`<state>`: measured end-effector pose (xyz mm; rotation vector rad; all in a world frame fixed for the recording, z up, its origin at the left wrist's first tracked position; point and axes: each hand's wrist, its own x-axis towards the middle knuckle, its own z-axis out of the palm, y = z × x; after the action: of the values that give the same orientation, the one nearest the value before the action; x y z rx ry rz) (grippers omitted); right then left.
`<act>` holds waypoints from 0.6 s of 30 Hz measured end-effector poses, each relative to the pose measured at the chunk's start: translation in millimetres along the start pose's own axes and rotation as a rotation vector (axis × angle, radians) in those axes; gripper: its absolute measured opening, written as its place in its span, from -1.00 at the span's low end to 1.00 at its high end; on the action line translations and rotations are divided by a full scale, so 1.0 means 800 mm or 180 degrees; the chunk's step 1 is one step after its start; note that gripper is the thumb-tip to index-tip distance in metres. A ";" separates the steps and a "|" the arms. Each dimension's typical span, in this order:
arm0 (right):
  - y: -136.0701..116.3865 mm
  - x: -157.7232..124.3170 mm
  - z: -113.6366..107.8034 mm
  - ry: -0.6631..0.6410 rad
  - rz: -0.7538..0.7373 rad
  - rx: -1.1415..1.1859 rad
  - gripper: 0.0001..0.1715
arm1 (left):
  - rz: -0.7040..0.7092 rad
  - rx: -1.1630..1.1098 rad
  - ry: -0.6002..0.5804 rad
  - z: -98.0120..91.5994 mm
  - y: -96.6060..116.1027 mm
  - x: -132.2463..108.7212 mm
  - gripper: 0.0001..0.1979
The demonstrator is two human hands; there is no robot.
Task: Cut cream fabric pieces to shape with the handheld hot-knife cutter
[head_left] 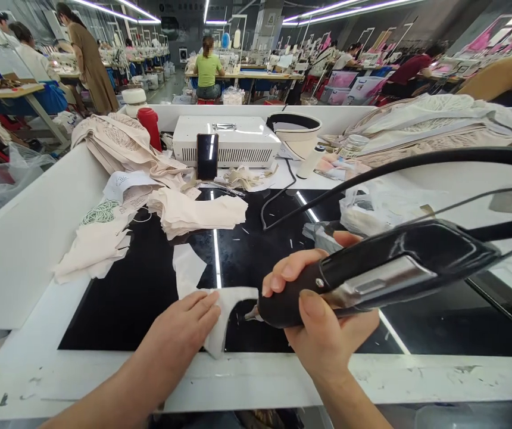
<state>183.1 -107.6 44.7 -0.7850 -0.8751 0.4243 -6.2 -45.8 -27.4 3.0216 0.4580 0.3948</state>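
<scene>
A white piece of cut fabric (218, 339) with a curved edge lies on the black glossy board (149, 304). My left hand (184, 325) rests flat on it, fingers stretched out and pressing it down. My right hand (322, 333) is wrapped around a black corded hand tool (372, 268) with a silver lever along its side. The tool's small metal tip points left, close to the fabric's curved edge; whether it touches cannot be made out. Another white fabric piece (187, 265) lies just beyond my left hand, partly overlapped.
Beyond sits a stack of cream fabric pieces (202, 211), with more cloth (93, 250) at left. A phone (207, 156) leans on a white vented box (229, 143). A thick black cable (394, 164) arches over the right side. Several people work at sewing tables behind.
</scene>
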 end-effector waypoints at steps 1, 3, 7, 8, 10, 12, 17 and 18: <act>-0.002 -0.001 -0.002 0.0002 -0.0014 -0.0020 -0.43 | -0.0080 0.0137 -0.0015 0.003 -0.001 0.005 -0.51; -0.004 -0.005 -0.006 0.0010 -0.0047 -0.0047 -0.44 | -0.0284 0.0389 0.0010 0.007 0.004 0.015 -0.56; -0.005 -0.011 -0.012 0.0062 -0.0082 -0.0100 -0.42 | -0.0645 0.0608 0.0187 0.012 0.020 0.031 -0.70; -0.005 -0.013 -0.014 0.0085 -0.0091 -0.0121 -0.41 | -0.0680 0.0613 0.0214 0.012 0.023 0.033 -0.70; -0.002 -0.014 -0.016 0.0109 -0.0141 -0.0143 -0.41 | -0.0709 0.0618 0.0234 0.010 0.026 0.034 -0.69; 0.001 -0.015 -0.017 0.0107 -0.0206 -0.0131 -0.41 | -0.0706 0.0626 0.0247 0.008 0.027 0.033 -0.69; 0.010 -0.015 -0.017 0.0154 -0.0172 -0.0125 -0.41 | -0.0674 0.0692 0.0336 0.007 0.025 0.027 -0.72; 0.011 -0.015 -0.016 0.0158 -0.0166 -0.0138 -0.40 | -0.0667 0.0709 0.0350 0.007 0.025 0.026 -0.72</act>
<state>186.5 -115.3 26.8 -0.8077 -0.8588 0.3394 20.3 -58.6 -25.7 3.1270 0.8729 0.5294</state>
